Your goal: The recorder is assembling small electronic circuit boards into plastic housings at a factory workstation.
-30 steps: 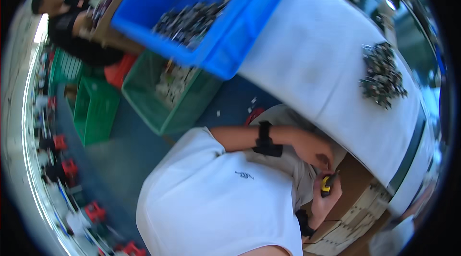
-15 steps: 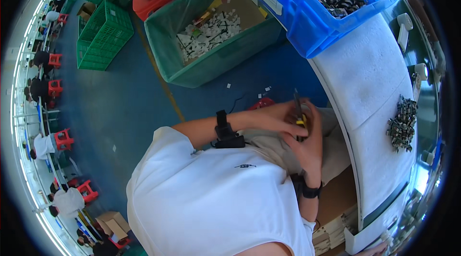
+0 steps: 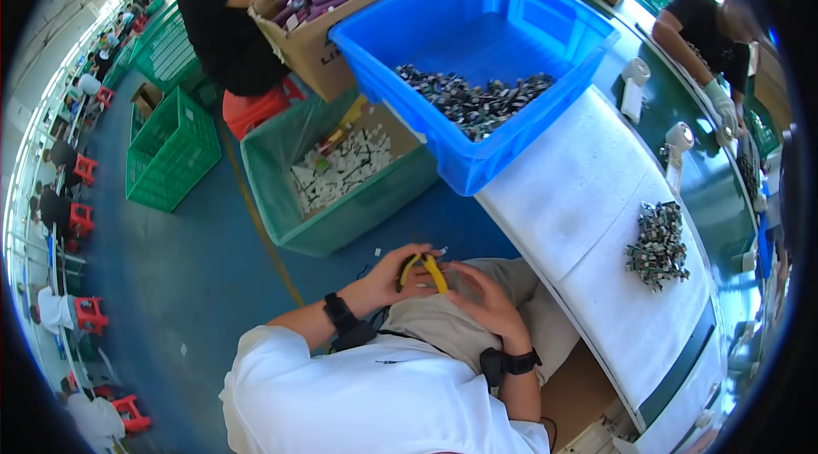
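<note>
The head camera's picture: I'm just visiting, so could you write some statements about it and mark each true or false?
1. The blue bin holds many small parts. True.
2. The left hand is empty. False: the left hand holds a yellow-handled tool.
3. White pieces lie in the green tub. True.
4. Both wrists are bare. False: each wears a black band.
5. A heap of parts sits on the white tabletop. True.
</note>
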Motion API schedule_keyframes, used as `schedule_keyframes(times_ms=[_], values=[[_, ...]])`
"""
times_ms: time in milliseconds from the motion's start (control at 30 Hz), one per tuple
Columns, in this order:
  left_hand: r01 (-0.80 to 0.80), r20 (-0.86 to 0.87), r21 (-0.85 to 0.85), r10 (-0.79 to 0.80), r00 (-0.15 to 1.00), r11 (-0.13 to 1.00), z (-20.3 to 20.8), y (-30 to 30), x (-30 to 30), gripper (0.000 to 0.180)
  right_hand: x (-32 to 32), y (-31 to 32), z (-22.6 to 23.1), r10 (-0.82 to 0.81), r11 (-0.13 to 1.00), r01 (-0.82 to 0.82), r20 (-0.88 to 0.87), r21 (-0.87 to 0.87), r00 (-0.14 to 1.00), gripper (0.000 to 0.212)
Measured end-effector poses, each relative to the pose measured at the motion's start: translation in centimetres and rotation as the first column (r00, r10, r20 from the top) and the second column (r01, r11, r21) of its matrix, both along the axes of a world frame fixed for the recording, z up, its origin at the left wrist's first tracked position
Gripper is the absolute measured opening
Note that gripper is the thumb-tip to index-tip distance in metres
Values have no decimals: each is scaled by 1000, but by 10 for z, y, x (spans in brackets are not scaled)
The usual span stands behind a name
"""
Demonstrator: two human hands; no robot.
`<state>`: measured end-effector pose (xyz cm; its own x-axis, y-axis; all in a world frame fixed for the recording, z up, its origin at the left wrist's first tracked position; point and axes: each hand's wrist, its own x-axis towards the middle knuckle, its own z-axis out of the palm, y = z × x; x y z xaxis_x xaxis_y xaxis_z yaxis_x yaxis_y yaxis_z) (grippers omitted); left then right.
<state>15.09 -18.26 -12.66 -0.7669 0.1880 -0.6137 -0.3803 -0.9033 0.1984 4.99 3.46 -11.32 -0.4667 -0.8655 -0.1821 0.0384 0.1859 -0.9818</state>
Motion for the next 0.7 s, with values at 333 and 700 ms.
schedule_keyframes(times_ms=[333, 700], values=[[-467, -500, -621, 141, 854, 629, 154, -80, 37, 36, -11, 11, -67, -128, 988, 149, 304, -49, 944, 43], [-920, -769, -357, -508, 388, -161, 482, -91, -90, 46, -28, 17, -75, -211, 941, 328, 618, -82, 758, 43]])
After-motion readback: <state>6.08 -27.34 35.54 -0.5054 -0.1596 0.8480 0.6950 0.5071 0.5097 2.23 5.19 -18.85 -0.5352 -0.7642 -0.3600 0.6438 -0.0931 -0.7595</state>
